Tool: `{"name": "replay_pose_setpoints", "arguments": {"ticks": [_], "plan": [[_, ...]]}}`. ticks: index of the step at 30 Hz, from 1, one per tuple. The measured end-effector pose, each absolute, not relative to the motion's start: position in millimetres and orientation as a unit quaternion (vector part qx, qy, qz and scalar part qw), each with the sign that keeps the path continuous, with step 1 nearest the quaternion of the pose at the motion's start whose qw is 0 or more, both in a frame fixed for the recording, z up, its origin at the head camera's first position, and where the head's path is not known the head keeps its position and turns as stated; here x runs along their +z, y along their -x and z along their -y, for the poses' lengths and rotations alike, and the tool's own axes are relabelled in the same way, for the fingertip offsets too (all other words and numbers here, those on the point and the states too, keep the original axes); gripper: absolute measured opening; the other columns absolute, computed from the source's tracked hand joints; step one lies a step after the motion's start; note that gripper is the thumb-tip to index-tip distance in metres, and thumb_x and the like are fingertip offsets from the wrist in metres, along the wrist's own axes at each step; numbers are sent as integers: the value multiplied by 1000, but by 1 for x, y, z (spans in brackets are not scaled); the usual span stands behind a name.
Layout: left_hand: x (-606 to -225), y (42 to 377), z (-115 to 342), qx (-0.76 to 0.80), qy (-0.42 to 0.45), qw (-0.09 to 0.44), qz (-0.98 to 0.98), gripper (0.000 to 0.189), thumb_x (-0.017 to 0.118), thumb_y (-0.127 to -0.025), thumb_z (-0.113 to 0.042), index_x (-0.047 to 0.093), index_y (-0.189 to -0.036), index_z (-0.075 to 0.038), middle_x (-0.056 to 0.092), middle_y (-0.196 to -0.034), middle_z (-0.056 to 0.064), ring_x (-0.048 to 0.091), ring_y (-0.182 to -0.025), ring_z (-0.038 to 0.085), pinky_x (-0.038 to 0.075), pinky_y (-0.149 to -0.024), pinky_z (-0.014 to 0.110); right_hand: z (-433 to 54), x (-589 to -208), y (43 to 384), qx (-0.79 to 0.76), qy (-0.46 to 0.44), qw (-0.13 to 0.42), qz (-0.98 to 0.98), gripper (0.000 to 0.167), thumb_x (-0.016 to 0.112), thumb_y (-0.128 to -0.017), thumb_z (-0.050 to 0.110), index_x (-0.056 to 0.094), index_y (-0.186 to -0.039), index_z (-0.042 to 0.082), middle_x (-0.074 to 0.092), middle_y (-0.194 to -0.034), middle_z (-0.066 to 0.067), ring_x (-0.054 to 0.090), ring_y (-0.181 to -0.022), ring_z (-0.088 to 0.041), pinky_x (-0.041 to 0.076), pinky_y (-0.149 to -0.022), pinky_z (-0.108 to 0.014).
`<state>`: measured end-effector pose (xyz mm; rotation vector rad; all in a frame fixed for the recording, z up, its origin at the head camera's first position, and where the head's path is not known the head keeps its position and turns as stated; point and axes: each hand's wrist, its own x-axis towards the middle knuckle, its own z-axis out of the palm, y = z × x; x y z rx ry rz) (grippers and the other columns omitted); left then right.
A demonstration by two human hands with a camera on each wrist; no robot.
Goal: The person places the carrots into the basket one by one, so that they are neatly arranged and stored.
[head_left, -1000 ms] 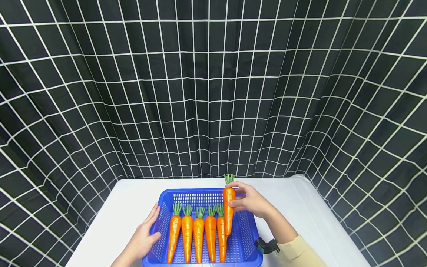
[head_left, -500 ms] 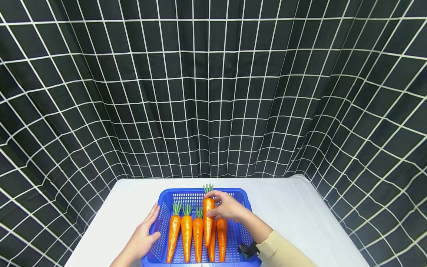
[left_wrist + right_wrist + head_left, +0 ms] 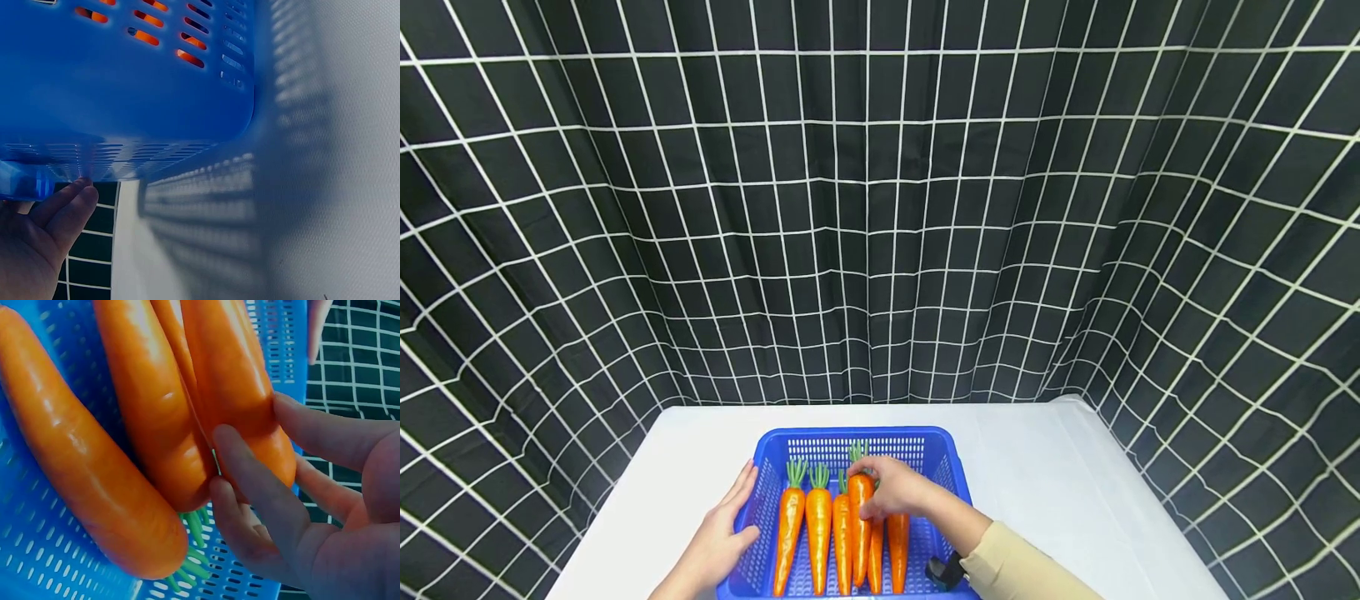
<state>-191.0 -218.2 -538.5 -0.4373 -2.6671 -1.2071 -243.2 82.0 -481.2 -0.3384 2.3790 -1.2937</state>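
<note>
My right hand [image 3: 891,487] pinches an orange carrot [image 3: 861,533] with green stem stubs near its top end, inside a blue plastic basket [image 3: 951,446]. In the right wrist view thumb and fingers hold the carrot [image 3: 231,369] from both sides, close beside a second carrot [image 3: 147,394]. Several more carrots [image 3: 788,533] lie side by side in the basket, stems toward the back. My left hand [image 3: 718,533] rests at the basket's left rim with its fingers straight. In the left wrist view the fingertips of this hand [image 3: 37,244] touch the basket's side wall [image 3: 112,94].
Under the basket is a table with a white cloth [image 3: 1037,467]. A black curtain with a white grid [image 3: 865,250] hangs behind and along both sides. A dark band [image 3: 943,571] is on the right wrist, above a beige sleeve [image 3: 1022,567].
The right hand has carried the carrot leftward from the basket's right part, then lowered it among the other carrots. The left hand stays in place at the rim.
</note>
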Motion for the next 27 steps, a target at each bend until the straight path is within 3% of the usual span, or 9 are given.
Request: {"name": "replay_pose_setpoints", "arguments": {"ticks": [2, 4, 9, 14, 17, 22, 25, 27], "plan": [[-538, 191, 218, -399, 144, 87, 901, 82, 66, -76, -4, 37, -153, 3, 29, -164, 16, 34, -146, 41, 25, -115, 36, -82, -482, 243, -466, 117, 211, -851, 55, 79, -73, -12, 69, -120, 15, 59, -116, -21, 70, -66, -28, 63, -62, -45], [-538, 191, 218, -396, 141, 88, 903, 82, 66, -76, -5, 37, -153, 3, 30, -164, 16, 35, -146, 41, 26, -114, 40, -83, -482, 243, -470, 115, 218, -847, 58, 79, -73, -13, 69, -123, 16, 57, -121, -24, 70, -69, -28, 63, -62, -46], [-539, 193, 220, -403, 145, 94, 899, 84, 66, -74, -4, 38, -153, 3, 30, -164, 16, 34, -146, 40, 14, -107, 8, -88, -476, 245, -470, 127, 217, -846, 62, 81, -74, -7, 68, -130, 17, 54, -132, -29, 70, -68, -35, 62, -61, -48], [-541, 196, 224, -402, 158, 113, 895, 84, 69, -72, -6, 42, -151, 3, 33, -162, 19, 37, -143, 42, 21, -109, 14, -100, -465, 246, -466, 144, 202, -850, 59, 83, -76, 1, 67, -131, 16, 56, -133, -28, 69, -66, -33, 62, -62, -47], [-544, 198, 227, -416, 174, 119, 885, 85, 70, -70, -7, 44, -149, 4, 34, -161, 22, 35, -142, 45, 19, -107, 7, -111, -457, 246, -475, 154, 192, -845, 58, 84, -76, 4, 67, -131, 16, 55, -134, -28, 68, -84, -32, 62, -67, -46], [-545, 200, 231, -446, 179, 101, 871, 82, 73, -74, -9, 44, -149, 4, 33, -161, 22, 31, -142, 46, 17, -106, 1, -133, -446, 245, -483, 174, 164, -843, 57, 83, -79, 12, 65, -133, 15, 56, -136, -26, 60, -118, -48, 63, -77, -46], [-539, 201, 236, -465, 167, 87, 865, 74, 74, -82, -11, 46, -149, 2, 32, -162, 21, 37, -140, 46, 38, -107, 12, -148, -440, 243, -482, 181, 141, -845, 56, 82, -82, 18, 63, -135, 12, 59, -137, -23, 57, -123, -49, 62, -82, -48], [-534, 200, 242, -457, 160, 95, 870, 68, 74, -87, -15, 49, -148, 1, 34, -161, 22, 42, -138, 47, 53, -99, 26, -160, -437, 242, -481, 181, 119, -850, 55, 80, -85, 22, 63, -136, 10, 60, -137, -21, 57, -124, -48, 61, -85, -51]]}}
